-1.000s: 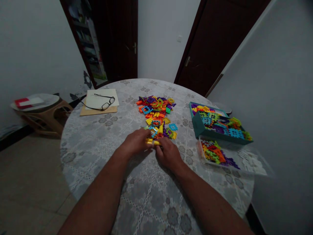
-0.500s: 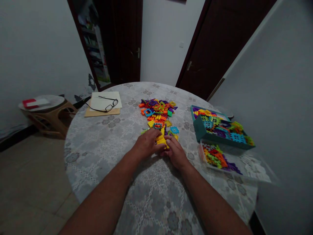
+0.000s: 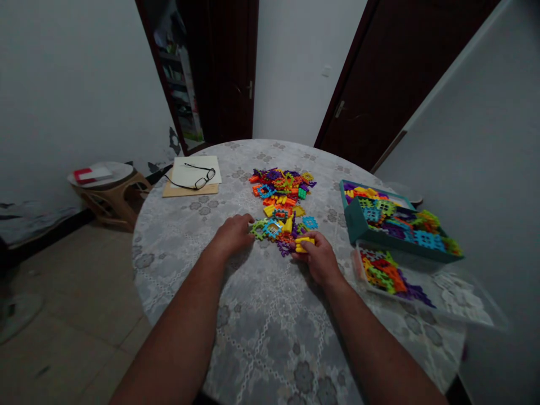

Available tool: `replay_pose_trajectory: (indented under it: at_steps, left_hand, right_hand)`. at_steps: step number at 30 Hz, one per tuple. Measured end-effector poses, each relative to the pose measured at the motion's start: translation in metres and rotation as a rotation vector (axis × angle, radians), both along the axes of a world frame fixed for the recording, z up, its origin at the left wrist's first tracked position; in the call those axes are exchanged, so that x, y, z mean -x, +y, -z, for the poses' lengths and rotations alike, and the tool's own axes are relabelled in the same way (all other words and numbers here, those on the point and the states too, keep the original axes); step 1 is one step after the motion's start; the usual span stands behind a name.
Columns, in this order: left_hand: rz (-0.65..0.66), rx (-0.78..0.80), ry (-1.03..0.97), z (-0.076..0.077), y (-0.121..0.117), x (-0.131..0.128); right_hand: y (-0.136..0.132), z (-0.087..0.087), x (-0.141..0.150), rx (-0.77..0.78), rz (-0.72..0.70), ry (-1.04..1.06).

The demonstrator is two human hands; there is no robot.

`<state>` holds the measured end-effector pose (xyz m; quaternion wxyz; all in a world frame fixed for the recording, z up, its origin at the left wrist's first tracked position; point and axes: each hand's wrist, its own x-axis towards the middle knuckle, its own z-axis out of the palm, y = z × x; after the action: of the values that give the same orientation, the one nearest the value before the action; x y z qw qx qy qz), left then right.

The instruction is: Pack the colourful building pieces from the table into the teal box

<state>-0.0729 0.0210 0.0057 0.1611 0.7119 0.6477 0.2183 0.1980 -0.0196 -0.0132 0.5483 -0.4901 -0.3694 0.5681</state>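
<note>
My right hand (image 3: 323, 256) is closed around a yellow building block piece (image 3: 304, 244) with ridged, finger-like bars, held just above the table at the near right of the pile. My left hand (image 3: 236, 233) is at the pile's left side, thumb and forefinger apart, its fingertips at the edge of a lime green lattice piece (image 3: 259, 230). Whether they touch it is hard to see. Between the hands lie a light blue square frame piece (image 3: 272, 228), an upright yellow piece (image 3: 288, 225) and purple pieces (image 3: 284, 247). Farther back is a heap of mixed plastic pieces (image 3: 280, 183).
On the right stand a teal box (image 3: 356, 222) of colourful pieces and a clear plastic tray (image 3: 358, 270) with coloured and white pieces. Eyeglasses (image 3: 200, 183) rest on paper (image 3: 181, 169) at the left. A patterned cloth covers the round table (image 3: 261, 332).
My hands have come apart: the left moved leftward off the yellow piece to the lime green one, while the right keeps the yellow piece. The camera view has shifted slightly.
</note>
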Motion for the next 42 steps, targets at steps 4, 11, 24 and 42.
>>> replay_pose_trajectory:
  at_steps: [4, 11, 24, 42]
  left_hand:
    - [0.065, 0.076, 0.161, -0.003, -0.003, -0.010]
    - [0.166, -0.159, 0.070, -0.003, -0.009, -0.042]
    - [0.341, -0.106, 0.169, -0.004, -0.017, -0.050]
    - [-0.066, -0.158, 0.195, -0.005, 0.008, -0.103]
  right_hand:
    - [0.001, 0.004, -0.003, -0.016, 0.024, -0.144]
    - [0.002, 0.004, -0.012, -0.328, 0.104, -0.790]
    - [0.006, 0.016, -0.014, -0.456, 0.014, -0.855]
    - [0.011, 0.018, -0.011, -0.332, 0.071, -0.719]
